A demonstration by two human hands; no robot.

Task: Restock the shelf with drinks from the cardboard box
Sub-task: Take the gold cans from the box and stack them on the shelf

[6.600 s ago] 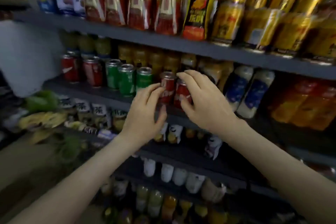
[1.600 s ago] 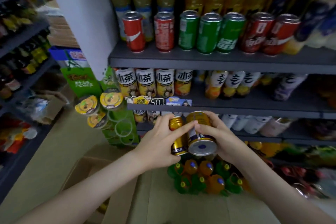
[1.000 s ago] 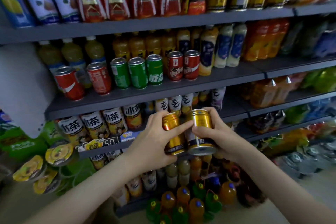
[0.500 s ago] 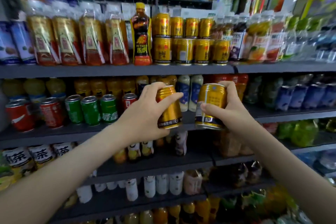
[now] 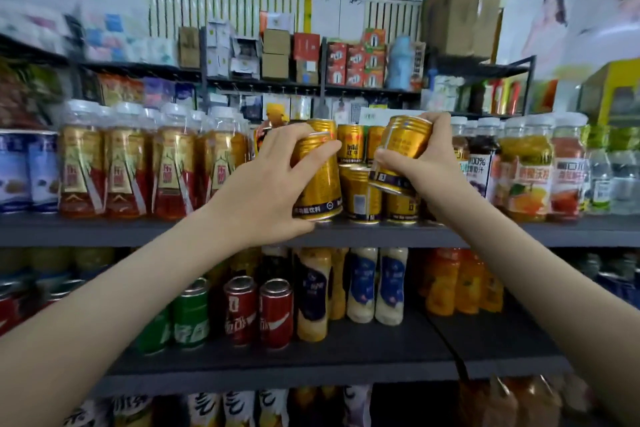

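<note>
Head camera view: the left hand (image 5: 266, 191) is wrapped around a gold can (image 5: 317, 184), thumb across the front, with the can's base at the front edge of the dark shelf (image 5: 485, 232). The right hand (image 5: 427, 163) grips a second gold can (image 5: 398, 156), tilted and raised above the stacked gold cans (image 5: 360, 194) between both hands.

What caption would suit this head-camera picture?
Left hand and right hand each lift a gold can toward stacked cans on the shelf.
</note>
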